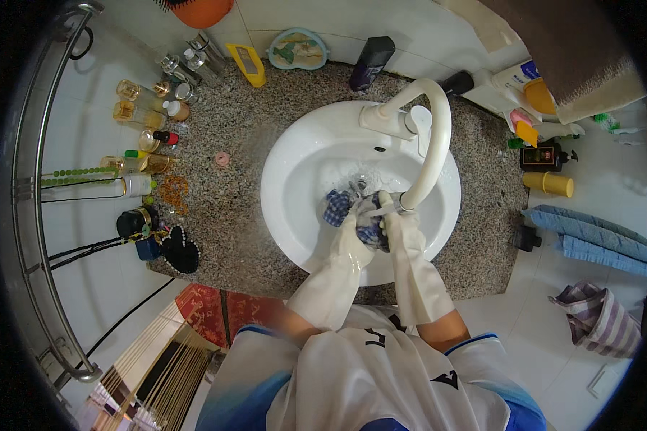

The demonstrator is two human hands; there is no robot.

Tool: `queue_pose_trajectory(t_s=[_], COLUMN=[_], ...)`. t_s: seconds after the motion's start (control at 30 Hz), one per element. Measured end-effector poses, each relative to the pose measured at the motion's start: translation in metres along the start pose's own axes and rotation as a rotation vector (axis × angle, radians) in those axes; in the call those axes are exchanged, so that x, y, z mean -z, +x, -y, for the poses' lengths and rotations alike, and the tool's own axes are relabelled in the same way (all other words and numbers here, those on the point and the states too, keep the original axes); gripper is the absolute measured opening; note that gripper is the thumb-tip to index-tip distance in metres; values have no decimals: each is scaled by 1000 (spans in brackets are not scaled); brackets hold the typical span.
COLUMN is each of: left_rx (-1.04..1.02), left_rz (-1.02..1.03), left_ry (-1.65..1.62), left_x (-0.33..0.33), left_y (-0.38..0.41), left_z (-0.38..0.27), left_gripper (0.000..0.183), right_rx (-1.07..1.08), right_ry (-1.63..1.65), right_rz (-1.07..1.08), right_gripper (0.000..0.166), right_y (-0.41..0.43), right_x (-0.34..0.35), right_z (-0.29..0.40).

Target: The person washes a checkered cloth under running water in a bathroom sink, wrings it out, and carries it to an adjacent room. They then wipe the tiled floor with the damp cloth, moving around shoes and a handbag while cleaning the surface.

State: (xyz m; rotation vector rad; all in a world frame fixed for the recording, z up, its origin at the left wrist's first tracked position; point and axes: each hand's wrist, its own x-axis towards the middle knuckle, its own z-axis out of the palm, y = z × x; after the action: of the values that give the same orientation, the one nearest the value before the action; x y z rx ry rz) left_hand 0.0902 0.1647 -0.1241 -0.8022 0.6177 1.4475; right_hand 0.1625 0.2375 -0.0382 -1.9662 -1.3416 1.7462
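My left hand [352, 234] and my right hand [392, 215], both in long white rubber gloves, hold a wet blue checked cloth [371, 235] between them over the white washbasin [280, 188]. Water runs from the spout of the white curved faucet [443, 129] onto the cloth and gloves. One part of the cloth hangs to the left of my left hand, above the basin floor. Water splashes around the drain [360, 183], just beyond the cloth. The fingertips are partly hidden by the cloth and the running water.
Around the basin lies a speckled granite counter [232, 215]. Glass bottles [135, 113], beads [173, 195] and a black heart-shaped item [179, 250] stand at the left. A dark bottle [372, 63] stands behind. At the right are a pump bottle [541, 157], a yellow cup [548, 184] and blue towels [598, 231].
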Motion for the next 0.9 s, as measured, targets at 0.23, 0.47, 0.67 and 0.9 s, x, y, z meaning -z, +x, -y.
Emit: queue_pose_trajectory(t_s=[0.23,0.47,0.67,0.9], left_rx=[-22,-137,-204,-178], left_rz=[670,-16,77,70], left_ry=[15,159,20,100], left_x=[41,-1,-25,-13], left_y=[18,5,-11,12], left_z=[-21,-21,-26,-52], left_gripper=[62,75,67,42], right_rx=[57,-76,-74,-76], right_ry=[342,278,581,527], right_rz=[255,316,251,353], right_gripper=[37,20,31,43], right_y=[-58,-111,-107,-108], right_x=[-4,41,92,86], right_z=[23,12,3,23])
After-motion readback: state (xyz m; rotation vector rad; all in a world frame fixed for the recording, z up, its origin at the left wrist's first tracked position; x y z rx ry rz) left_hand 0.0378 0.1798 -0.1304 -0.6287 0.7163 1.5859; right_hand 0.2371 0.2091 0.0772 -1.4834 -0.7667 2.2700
